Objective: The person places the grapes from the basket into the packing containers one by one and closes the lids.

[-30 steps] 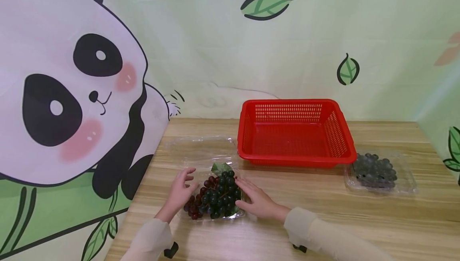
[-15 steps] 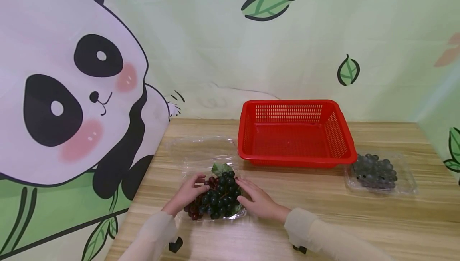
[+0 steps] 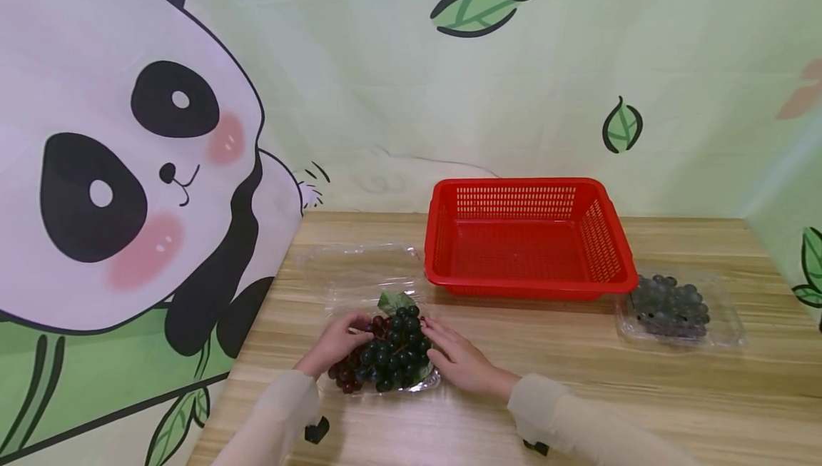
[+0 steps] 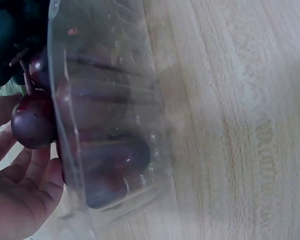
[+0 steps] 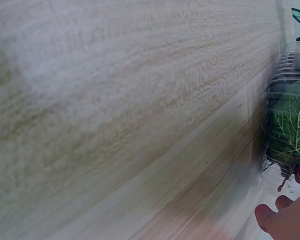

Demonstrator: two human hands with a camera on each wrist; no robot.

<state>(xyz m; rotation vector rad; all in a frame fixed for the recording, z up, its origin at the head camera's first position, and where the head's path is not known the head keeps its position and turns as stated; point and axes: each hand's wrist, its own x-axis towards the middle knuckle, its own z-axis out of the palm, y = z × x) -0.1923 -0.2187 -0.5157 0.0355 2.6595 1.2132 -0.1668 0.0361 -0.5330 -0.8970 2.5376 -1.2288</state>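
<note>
A clear plastic clamshell box (image 3: 425, 382) lies open, holding a bunch of dark red grapes (image 3: 347, 373) and a bunch of dark green-black grapes (image 3: 393, 355) with green leaves. My left hand (image 3: 337, 343) reaches over the box's left side, its fingers and thumb curled about the red grapes. In the left wrist view the fingers (image 4: 32, 187) lie close around a red grape (image 4: 34, 120) at the box wall. My right hand (image 3: 464, 357) lies along the box's right side, fingers fairly straight, their tips right at the grapes.
A red perforated basket (image 3: 526, 286) stands at the back middle. To its right is a second clear box (image 3: 726, 330) with dark grapes (image 3: 671, 302) inside. The first box's lid (image 3: 366, 266) is folded back toward the wall. A panda-printed backdrop (image 3: 359, 95) rises behind the wooden table (image 3: 578, 373).
My left hand has moved right, from beside the box onto the red grapes, and its fingers have closed in. My right hand has barely shifted.
</note>
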